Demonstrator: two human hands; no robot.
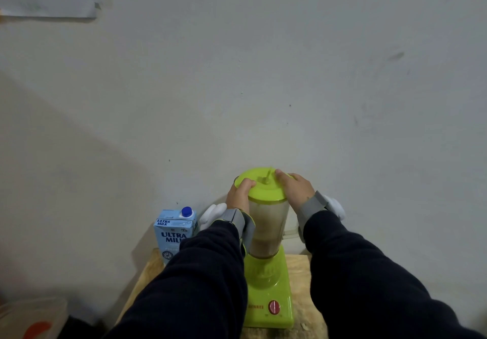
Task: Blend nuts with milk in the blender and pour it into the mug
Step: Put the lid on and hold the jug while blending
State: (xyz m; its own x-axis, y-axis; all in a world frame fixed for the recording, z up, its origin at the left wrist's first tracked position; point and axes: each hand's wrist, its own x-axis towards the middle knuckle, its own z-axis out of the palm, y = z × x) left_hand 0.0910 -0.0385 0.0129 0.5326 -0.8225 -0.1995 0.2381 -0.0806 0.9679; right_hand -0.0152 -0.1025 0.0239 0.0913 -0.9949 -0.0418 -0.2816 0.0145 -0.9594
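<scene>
A lime-green blender base (268,294) with a red dial (274,307) stands on a small wooden table (297,272). Its clear jar (266,228) holds a pale beige, frothy liquid. A lime-green lid (266,188) sits on the jar. My left hand (238,193) grips the lid's left edge and my right hand (295,188) presses on its right side. A blue Ultra Milk carton (174,230) with a blue cap stands left of the blender. No mug is in view.
A plain white wall rises right behind the table. Something white shows behind each wrist, at the left (213,213) and at the right (336,207). A clear plastic bag (31,317) lies on the floor at the lower left.
</scene>
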